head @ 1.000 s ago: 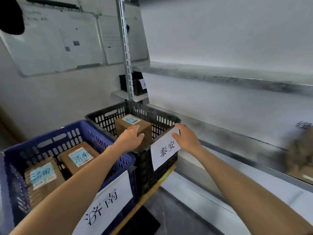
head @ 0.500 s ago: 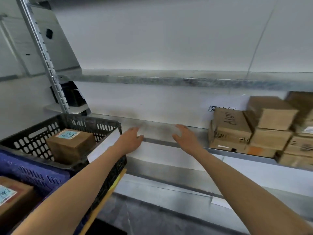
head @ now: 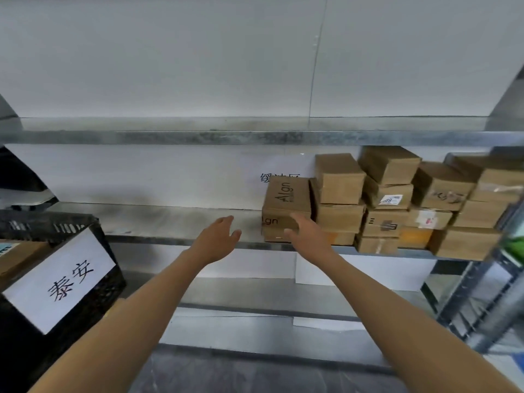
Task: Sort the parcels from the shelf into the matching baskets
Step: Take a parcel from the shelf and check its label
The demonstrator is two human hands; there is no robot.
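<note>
Several brown cardboard parcels [head: 388,199] are stacked on the right half of the metal shelf [head: 175,219]. The leftmost one, printed "Algn" [head: 286,202], stands at the pile's left end. My right hand [head: 307,234] reaches in front of that parcel with fingers spread, holding nothing. My left hand [head: 218,234] is open just left of it, over bare shelf. The black basket [head: 93,282] with a white paper label sits at the lower left, with a brown parcel [head: 19,256] partly visible inside.
A white paper sign [head: 278,171] hangs on the back wall behind the pile. A second metal shelf edge [head: 255,137] runs above. A grey upright post [head: 493,302] stands at the right. A lower shelf with white sheets lies below my arms.
My view has swung right from the baskets to the shelf. Both hands left the black basket and moved right toward the parcel pile; the blue basket is out of sight.
</note>
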